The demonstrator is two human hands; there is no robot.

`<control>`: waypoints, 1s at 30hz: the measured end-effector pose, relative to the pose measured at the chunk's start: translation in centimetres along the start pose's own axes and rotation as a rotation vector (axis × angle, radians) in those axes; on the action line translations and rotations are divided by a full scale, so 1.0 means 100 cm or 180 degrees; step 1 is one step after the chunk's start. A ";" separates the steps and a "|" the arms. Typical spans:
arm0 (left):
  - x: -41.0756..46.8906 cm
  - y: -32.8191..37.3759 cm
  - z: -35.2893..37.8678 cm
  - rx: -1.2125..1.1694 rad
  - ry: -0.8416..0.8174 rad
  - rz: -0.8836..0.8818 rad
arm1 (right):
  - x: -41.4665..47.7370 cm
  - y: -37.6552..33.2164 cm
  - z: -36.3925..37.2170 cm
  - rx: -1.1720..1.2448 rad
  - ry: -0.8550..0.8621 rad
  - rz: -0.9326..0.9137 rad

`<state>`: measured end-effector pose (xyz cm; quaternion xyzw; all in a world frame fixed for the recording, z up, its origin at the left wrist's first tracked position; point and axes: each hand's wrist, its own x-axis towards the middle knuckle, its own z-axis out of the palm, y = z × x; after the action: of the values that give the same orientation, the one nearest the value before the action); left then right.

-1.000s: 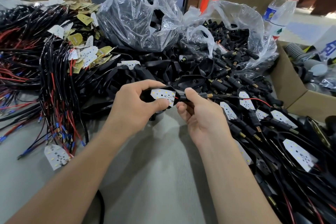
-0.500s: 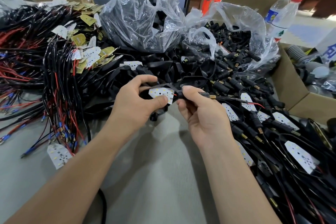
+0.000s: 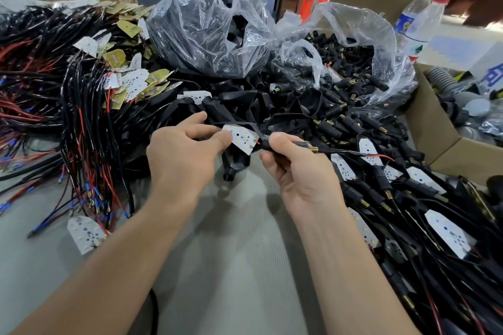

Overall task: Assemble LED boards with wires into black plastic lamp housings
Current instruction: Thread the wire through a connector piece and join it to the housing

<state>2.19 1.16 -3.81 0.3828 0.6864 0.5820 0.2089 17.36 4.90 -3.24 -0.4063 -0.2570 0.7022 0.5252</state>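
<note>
Here left hand (image 3: 185,156) pinches LED board (image 3: 243,139), right hand (image 3: 302,179) pinches black plug (image 3: 292,145).

Left hand (image 3: 185,155): fingers were uncurled from over the housing (image 3: 235,164), and the index finger is now held extended. The thumb was shifted up onto the left edge of the LED board (image 3: 241,139). The board is now tilted more steeply. More of the housing neck is exposed beneath it.
</note>
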 end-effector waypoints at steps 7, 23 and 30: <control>0.000 0.003 0.010 -0.1853 -0.0399 -0.0591 | -0.003 0.000 0.004 0.0552 0.0281 0.0230; 0.000 0.003 0.014 -0.1812 0.0085 -0.0934 | -0.009 0.002 0.011 0.0671 0.0149 0.0078; -0.004 0.003 0.010 -0.0641 0.0151 -0.0461 | -0.009 -0.001 0.007 0.0839 0.0273 0.0006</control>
<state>3.27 1.47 -3.88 0.2955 0.6550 0.6403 0.2715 16.95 4.10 -2.52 -0.3636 -0.1395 0.7124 0.5838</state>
